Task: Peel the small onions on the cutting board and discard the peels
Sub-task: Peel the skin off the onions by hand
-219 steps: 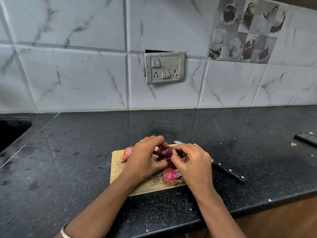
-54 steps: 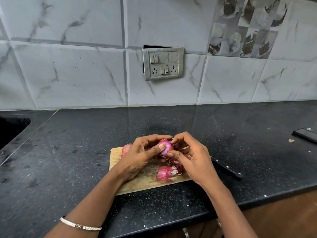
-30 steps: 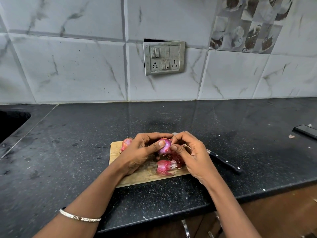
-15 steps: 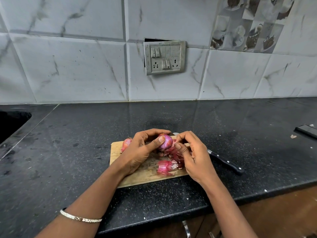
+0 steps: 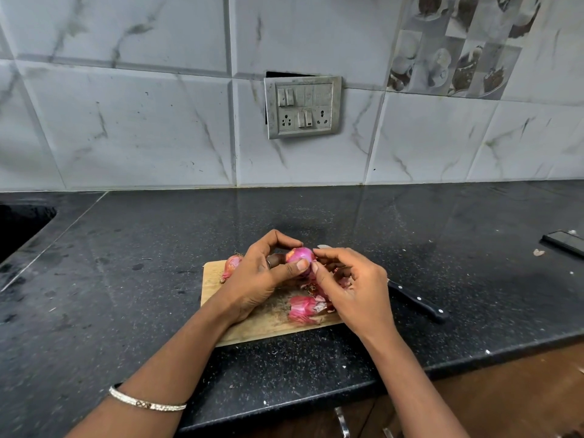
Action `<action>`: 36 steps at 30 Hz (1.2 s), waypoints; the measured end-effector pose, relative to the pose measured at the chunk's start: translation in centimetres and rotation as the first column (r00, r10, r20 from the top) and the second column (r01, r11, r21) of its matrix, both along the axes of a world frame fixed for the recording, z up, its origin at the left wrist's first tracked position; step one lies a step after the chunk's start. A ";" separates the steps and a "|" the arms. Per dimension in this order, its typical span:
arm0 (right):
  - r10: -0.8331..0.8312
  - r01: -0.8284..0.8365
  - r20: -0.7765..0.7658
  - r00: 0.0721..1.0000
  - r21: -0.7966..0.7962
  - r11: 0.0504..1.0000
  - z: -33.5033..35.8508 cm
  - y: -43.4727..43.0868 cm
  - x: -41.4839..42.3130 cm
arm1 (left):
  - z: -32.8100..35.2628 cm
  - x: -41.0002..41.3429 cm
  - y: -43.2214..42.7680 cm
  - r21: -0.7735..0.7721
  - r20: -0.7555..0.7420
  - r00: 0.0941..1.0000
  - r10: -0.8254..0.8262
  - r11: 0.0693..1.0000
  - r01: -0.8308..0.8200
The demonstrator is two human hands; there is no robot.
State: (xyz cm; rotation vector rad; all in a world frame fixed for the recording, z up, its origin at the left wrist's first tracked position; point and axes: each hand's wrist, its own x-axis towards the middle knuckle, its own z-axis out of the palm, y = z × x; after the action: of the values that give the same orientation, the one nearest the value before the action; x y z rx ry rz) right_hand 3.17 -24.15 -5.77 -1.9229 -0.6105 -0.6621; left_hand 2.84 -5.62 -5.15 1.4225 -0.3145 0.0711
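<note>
The left hand [image 5: 252, 279] pinches the small onion [image 5: 300, 257] between thumb and fingers. The right hand [image 5: 350, 286], loosely curled, nips skin at the onion's side. It looks light, firm and slick; the skin is likely brittle, best taken by its edge.

The single head-worn camera looked forward and down from close above the dark surface [image 5: 132, 311], facing the tiled wall [image 5: 126, 121].
</note>
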 end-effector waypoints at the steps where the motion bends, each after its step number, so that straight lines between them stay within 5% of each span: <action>1: -0.010 0.011 -0.006 1.000 0.016 1.000 -0.1 0.1 0.1 | 0.0 0.0 0.0 0.003 0.000 1.000 0.004 1.000 -0.004; 9: -0.038 0.050 -0.065 0.997 0.188 0.981 0.1 1.4 -0.5 | 0.2 -0.2 -0.1 -0.022 0.014 0.999 0.030 0.999 -0.030; 24: -0.160 0.163 -0.030 0.987 0.191 0.968 -0.1 2.2 -0.7 | 0.0 0.1 0.1 0.021 0.029 0.998 0.057 0.998 -0.057; 36: -0.066 0.090 -0.096 0.993 0.267 0.959 0.1 2.1 -0.6 | -0.2 0.7 0.3 0.240 0.224 0.955 0.194 0.939 -0.248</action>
State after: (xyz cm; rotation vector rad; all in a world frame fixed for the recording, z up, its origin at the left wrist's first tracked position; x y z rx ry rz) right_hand 2.54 -22.02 -5.66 -1.7149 -0.3696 -0.6717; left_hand 3.58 -5.36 -5.32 1.7197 -0.3341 0.3694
